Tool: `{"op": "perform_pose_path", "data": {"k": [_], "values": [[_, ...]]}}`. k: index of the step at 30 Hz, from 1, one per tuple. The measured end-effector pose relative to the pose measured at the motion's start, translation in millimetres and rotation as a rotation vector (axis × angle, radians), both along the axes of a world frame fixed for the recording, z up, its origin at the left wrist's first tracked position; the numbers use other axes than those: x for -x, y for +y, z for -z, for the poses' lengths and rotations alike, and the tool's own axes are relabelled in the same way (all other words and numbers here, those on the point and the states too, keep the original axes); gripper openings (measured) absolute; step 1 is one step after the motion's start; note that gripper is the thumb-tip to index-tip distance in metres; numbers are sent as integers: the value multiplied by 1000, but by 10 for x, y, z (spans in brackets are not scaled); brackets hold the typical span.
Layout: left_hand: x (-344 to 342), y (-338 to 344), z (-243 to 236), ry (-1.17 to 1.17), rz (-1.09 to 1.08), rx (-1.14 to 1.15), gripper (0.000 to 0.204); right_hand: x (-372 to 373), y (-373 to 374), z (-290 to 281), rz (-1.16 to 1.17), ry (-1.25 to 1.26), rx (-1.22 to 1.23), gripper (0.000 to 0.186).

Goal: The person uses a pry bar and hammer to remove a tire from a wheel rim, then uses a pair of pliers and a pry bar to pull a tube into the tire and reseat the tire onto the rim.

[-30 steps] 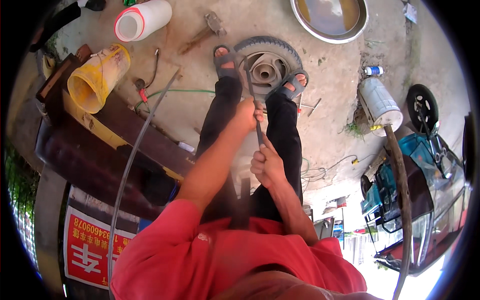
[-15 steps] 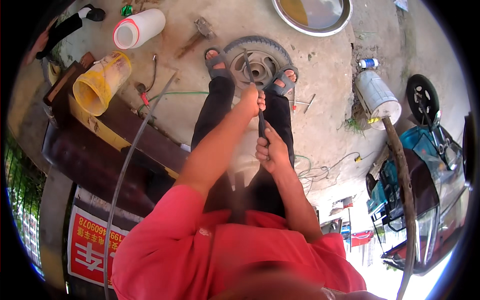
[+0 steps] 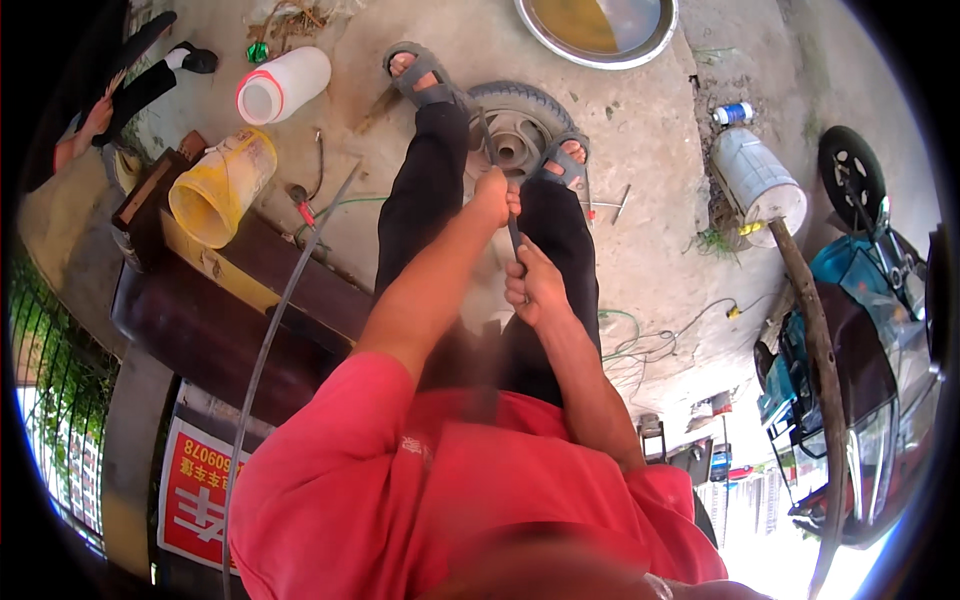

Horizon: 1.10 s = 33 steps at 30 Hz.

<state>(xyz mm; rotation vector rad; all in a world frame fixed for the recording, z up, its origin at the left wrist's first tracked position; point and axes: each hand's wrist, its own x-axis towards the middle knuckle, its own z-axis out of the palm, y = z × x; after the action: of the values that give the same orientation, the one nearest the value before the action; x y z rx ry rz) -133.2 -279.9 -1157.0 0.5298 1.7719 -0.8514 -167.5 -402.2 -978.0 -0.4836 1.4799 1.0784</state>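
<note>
The person stands over a small wheel (image 3: 515,125) lying flat on the concrete floor (image 3: 650,230), one sandalled foot on each side of it. Both hands are clenched around a thin metal bar (image 3: 497,165) that slants down to the wheel: the left hand (image 3: 495,192) higher up, the right hand (image 3: 532,283) just below, arms reaching forward. A wide metal basin (image 3: 600,25) holds yellowish liquid. A yellow bucket (image 3: 222,185) and white jar (image 3: 283,85) lie tipped over.
</note>
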Motion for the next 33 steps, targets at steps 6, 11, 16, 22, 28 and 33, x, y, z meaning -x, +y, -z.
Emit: {"op": "perform_pose_path", "data": {"k": [6,11,16,22,28,33], "values": [[65,143,38,49,-65,4,50,15,118,-1,33,26,-15,57],[-254,7,73,49,-38,2,44,-421,7,174,0,3,-3,54],[-76,280,187,33,-80,36,39,-297,335,102,-89,5,49,54],[-143,448,45,23,-213,91,34,-519,519,-136,-40,18,33,54],[-143,385,65,-4,-191,16,31,-501,497,-94,-59,13,25,53],[-249,414,49,120,-153,-5,36,-675,490,-96,-53,70,-10,45]]}}
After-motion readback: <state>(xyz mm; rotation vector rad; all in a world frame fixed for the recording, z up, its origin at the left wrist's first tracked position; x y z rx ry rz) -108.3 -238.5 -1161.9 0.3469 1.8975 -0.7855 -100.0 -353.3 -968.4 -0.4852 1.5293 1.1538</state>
